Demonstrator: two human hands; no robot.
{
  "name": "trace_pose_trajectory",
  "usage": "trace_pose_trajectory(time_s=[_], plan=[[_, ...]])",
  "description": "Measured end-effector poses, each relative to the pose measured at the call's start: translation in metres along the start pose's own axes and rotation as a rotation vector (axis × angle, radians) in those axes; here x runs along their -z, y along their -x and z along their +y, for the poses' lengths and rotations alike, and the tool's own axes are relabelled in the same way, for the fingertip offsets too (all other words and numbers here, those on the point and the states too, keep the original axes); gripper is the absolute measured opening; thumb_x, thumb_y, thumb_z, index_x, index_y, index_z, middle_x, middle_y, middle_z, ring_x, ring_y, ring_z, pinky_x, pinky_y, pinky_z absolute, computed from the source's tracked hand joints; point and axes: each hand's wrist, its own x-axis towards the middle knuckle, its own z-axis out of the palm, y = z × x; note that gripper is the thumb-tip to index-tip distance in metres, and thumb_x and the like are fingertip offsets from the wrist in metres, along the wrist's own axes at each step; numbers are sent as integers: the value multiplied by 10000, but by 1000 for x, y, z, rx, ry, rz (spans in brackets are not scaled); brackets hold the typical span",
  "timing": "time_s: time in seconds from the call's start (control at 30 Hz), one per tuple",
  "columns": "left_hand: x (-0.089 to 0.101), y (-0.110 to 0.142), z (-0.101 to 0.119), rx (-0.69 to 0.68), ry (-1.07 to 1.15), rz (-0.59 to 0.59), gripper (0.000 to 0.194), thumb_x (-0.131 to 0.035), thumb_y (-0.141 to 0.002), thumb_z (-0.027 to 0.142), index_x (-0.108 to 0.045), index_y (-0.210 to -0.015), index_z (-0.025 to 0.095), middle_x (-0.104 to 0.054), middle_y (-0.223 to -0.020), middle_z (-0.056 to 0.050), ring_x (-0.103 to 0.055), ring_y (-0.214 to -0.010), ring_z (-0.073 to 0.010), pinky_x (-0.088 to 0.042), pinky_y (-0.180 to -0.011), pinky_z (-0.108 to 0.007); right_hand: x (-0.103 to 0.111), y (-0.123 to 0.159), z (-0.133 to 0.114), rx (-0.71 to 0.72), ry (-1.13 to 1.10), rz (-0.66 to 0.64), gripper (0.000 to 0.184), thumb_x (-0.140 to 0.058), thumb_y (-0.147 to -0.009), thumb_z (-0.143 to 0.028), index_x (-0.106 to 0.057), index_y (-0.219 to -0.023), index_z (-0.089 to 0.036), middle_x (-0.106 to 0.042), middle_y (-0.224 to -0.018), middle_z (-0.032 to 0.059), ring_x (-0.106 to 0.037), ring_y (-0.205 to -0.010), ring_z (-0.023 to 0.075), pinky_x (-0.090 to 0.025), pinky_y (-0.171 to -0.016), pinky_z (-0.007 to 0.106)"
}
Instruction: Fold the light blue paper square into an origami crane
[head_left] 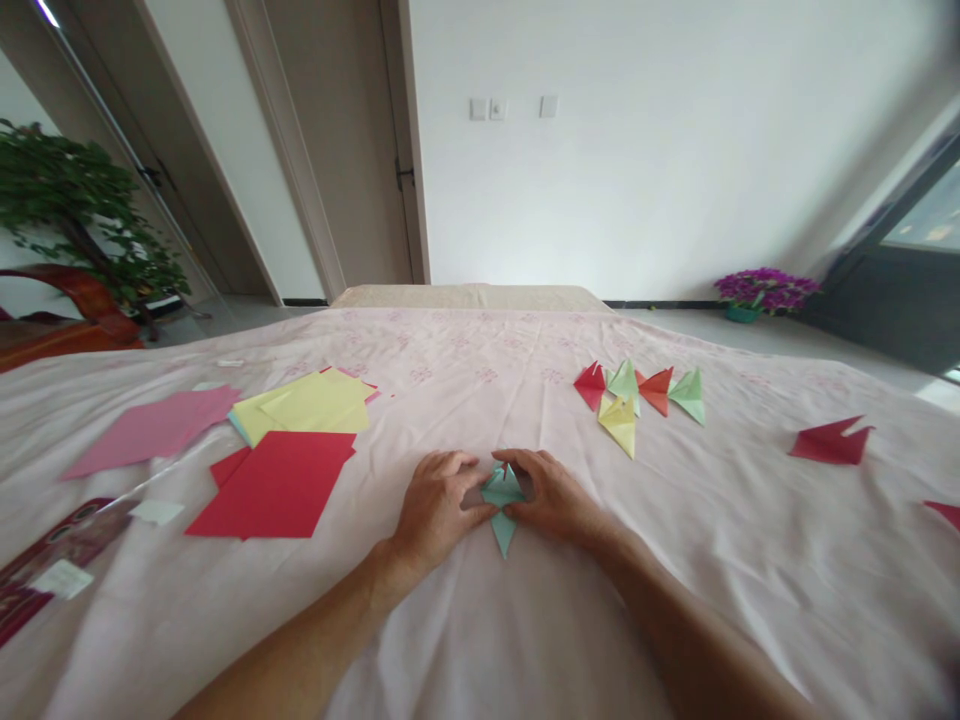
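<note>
Between my two hands a small light-green folded paper (504, 490) lies on the pink cloth, one pointed end toward me. My left hand (442, 500) grips its left side, with the thumb near the middle and the fingers curled above. On the other side my right hand (553, 495) pinches the paper between thumb and forefinger. The fingers cover part of its side edges. Ahead and to the right sits a group of folded paper pieces in several colours, among them a yellow one (619, 424) and an orange-red one (655, 390).
Loose red sheets (274, 485), yellow sheets (315, 405) and pink sheets (150, 430) lie at left, near a clear plastic wrapper (75, 540). A folded red piece (831, 442) rests far right. The cloth (450, 640) has wrinkles.
</note>
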Motion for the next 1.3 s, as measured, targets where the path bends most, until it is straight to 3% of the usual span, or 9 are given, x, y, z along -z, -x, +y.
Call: trace_pose_trajectory(time_s=[0.1,0.27,0.33,0.47,0.67,0.83,0.97,1.2,1.3], plan=[[-1,0,-3,17,30,13,409,-782,-683,388,-693,-1070,288,-631,-1154,-49,-558,-1082,-244,-405,-976,-408,8,-1,1,-24,-97,-35,563,-701,-617,-174,-593,-1169,-196,-636,-1037,40,-575,-931,199,-441,-817,298],[0,1,-8,19,104,41,528,-723,-703,522,-654,-1149,248,-629,-1170,-91,-558,-1115,-265,-414,-984,-433,11,-2,-2,-34,-58,5,124,-709,-607,-154,-641,-708,-178,-569,-785,-10,-532,-739,149,-403,-663,245],[2,2,-9,13,156,65,528,-674,-746,538,-635,-1173,230,-630,-1180,-102,-560,-1126,-258,-417,-992,-427,11,-2,-4,-46,-42,21,82,-693,-630,-142,-618,-625,-173,-560,-737,-15,-524,-700,135,-389,-636,235],[5,6,-8,49,258,100,482,-577,-831,525,-617,-1186,203,-626,-1198,-112,-569,-1140,-240,-429,-1002,-411,29,5,-17,-79,-23,63,76,-692,-663,-149,-680,-731,-181,-620,-792,-5,-547,-674,121,-405,-621,224],[-3,7,-14,123,291,91,338,-525,-865,469,-663,-1082,248,-641,-1178,-42,-580,-1128,-216,-443,-1016,-403,95,51,-33,-90,5,142,62,-658,-740,-194,-690,-792,-203,-640,-787,-24,-561,-667,103,-409,-598,203],[-12,5,-21,113,243,73,283,-516,-867,406,-684,-1029,247,-662,-1128,-43,-602,-1094,-224,-462,-993,-404,150,91,12,-214,39,262,66,-618,-758,-193,-672,-733,-163,-567,-601,-40,-491,-558,99,-341,-510,213],[-17,3,-25,91,205,82,260,-527,-852,392,-704,-976,247,-674,-1094,-49,-610,-1080,-237,-474,-972,-403,183,98,64,-294,49,317,86,-630,-758,-202,-688,-768,-140,-612,-643,-10,-548,-617,138,-406,-552,245],[-22,2,-29,80,148,110,247,-532,-835,397,-719,-923,261,-685,-1058,-38,-632,-1041,-233,-501,-944,-381,194,71,123,-352,57,288,304,-585,-904,-340,-592,-1138,-144,-609,-1134,63,-618,-943,212,-535,-783,380],[-24,1,-31,69,125,113,238,-535,-834,395,-719,-909,266,-685,-1048,-34,-635,-1033,-234,-507,-937,-373,192,58,141,-351,62,274,337,-581,-908,-343,-571,-1185,-152,-581,-1200,69,-603,-1005,239,-529,-822,410]])
